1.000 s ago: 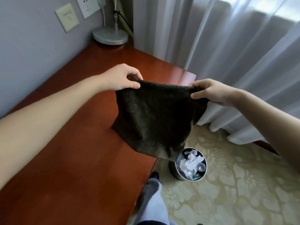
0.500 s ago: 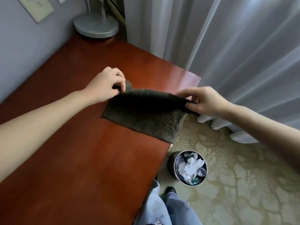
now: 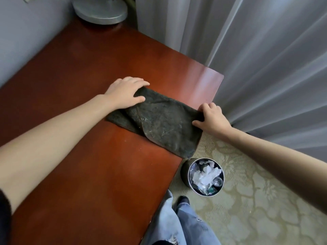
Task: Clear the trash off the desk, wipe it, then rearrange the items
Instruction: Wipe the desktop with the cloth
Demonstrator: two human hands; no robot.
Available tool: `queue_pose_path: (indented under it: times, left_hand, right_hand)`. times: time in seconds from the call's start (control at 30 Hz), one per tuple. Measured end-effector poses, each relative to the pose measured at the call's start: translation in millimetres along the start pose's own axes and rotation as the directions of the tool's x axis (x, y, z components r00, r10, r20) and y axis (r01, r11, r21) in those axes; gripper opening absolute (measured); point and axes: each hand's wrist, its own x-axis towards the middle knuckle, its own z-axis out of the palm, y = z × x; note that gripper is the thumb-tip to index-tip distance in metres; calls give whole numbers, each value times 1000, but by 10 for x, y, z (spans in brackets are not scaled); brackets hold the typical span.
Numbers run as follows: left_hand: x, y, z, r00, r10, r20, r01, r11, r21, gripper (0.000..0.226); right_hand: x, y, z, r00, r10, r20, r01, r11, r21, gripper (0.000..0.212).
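From our head camera, a reddish wooden bench runs beside a grey wall, with pale curtains at its far end and patterned carpet below. A round metal lamp base stands in the far corner. Our dark cloth lies folded near the bench's right edge, one corner overhanging it. Our left hand presses flat on the cloth's left end, grip released. Our right hand pinches the right end, grasping it. On the floor just beside the bench, a trash bin holds crumpled paper.
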Motion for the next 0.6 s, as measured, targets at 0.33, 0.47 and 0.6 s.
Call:
queue_pose_path:
  times: [0.33, 0.47, 0.6]
  left_hand:
    - [-148, -231, -57, 981, 60, 186, -33, 989, -144, 96]
    - [-217, -173, -39, 986, 62, 156, -42, 991, -130, 92]
    - [-301, -269, -31, 984, 9, 178, 31, 975, -221, 73]
  right_hand:
    - [28, 80, -504, 935, 243, 258, -350, 750, 561, 21]
    - [-18, -195, -760, 921, 150, 360, -380, 561, 736, 14]
    - [39, -903, -756, 921, -23, 390, -345, 422, 839, 17]
